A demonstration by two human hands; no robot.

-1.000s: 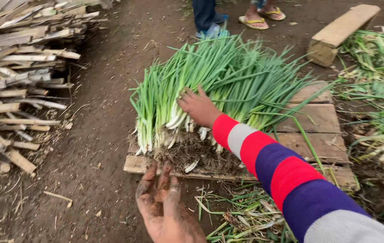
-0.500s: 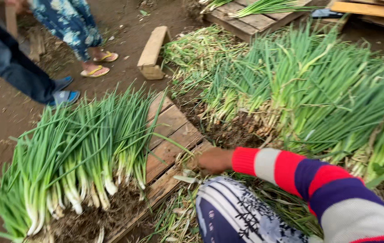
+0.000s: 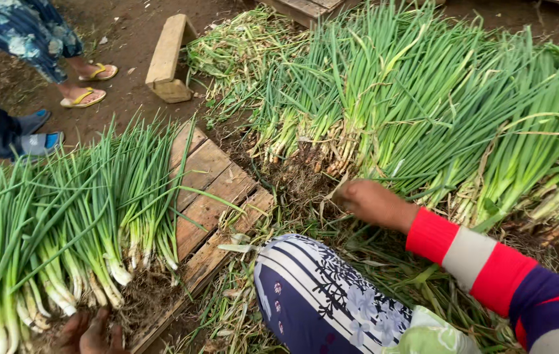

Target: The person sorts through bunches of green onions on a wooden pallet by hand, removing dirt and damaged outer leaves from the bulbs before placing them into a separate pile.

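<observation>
Left hand (image 3: 86,331) is resting at the near left edge, muddy fingers spread, released, touching the root ends of the sorted onions (image 3: 76,223); it is gripping nothing. That bunch is lying on the pallet (image 3: 217,196), probably to keep it off the dirt. Roots are pointing near, green tips fanning far-left; long axis is running near to far with a slight lean left. Roots are lined up along the near pallet edge, likely so the bunch stays even.

Two other people's feet are showing far left: yellow sandals (image 3: 86,85) and blue shoes (image 3: 37,134), standing on bare soil, well apart from the hands. A wooden block (image 3: 169,59) is lying far of the pallet, on the ground.

Knee in patterned cloth (image 3: 319,301) is sitting near centre, between pallet and pile.

Right hand (image 3: 371,203), in a striped sleeve (image 3: 489,269), is reaching into the root end of the big onion pile (image 3: 437,105); fingers are curled among roots and stalks, seemingly grasping a few, but exactly which I cannot tell. The pile is lying on the ground at right, roots near-left, tips pointing far-right; long axis is diagonal.
</observation>
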